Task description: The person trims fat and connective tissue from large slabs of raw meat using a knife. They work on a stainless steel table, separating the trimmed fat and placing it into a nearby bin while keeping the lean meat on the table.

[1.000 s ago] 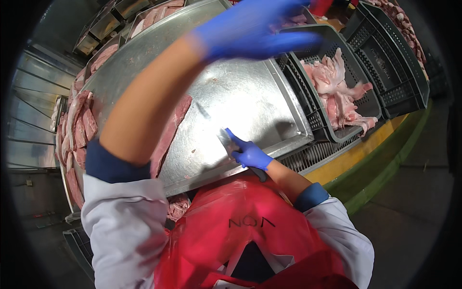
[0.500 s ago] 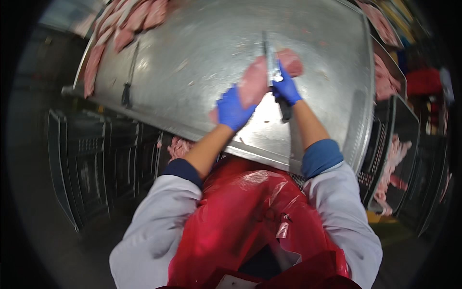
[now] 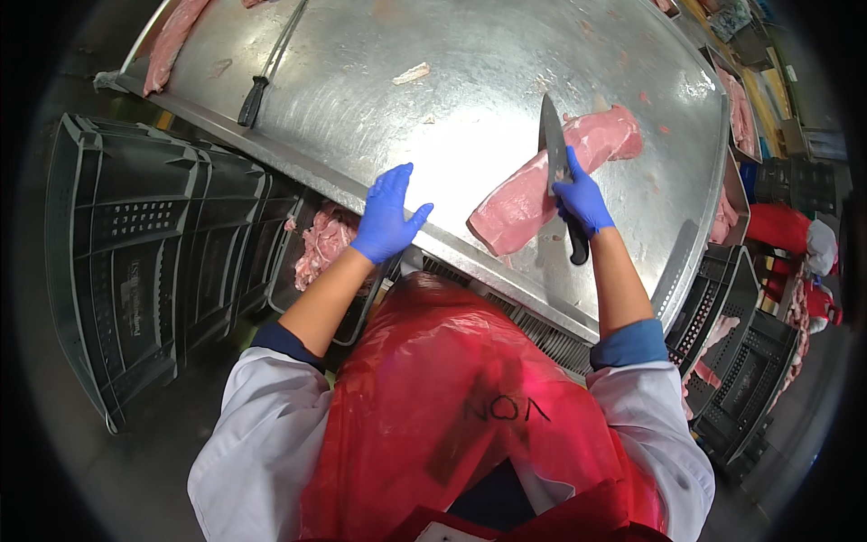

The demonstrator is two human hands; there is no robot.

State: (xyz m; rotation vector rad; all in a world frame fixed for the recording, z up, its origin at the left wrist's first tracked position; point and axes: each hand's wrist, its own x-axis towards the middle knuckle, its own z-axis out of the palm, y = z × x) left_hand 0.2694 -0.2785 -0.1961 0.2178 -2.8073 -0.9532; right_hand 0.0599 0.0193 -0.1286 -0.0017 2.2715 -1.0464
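Note:
My left hand (image 3: 388,217), blue-gloved, is open with fingers spread over the front rim of the steel table (image 3: 343,108), apart from the meat. My right hand (image 3: 582,199), also gloved, is closed on a black-handled knife (image 3: 551,135), index finger along its flat. The blade points away from me over a long pale-pink boneless piece of meat (image 3: 510,208), which lies diagonally on the steel; whether it cuts in, I cannot tell. A long thin rod with a black handle (image 3: 253,102) lies at the table's left. A small whitish scrap (image 3: 411,74) lies beyond my left hand.
Tall dark crates (image 3: 126,271) stand at left, and pink trimmings (image 3: 321,244) sit below the front edge. More crates (image 3: 754,379) and meat trays (image 3: 736,108) line the right side. A co-worker in red (image 3: 777,226) is at far right. Meat strips (image 3: 172,45) lie at upper left.
Since half a second ago my left hand has left the meat, moving leftward, and opened out. My right hand still holds the knife over it. The view has shifted, showing more at right.

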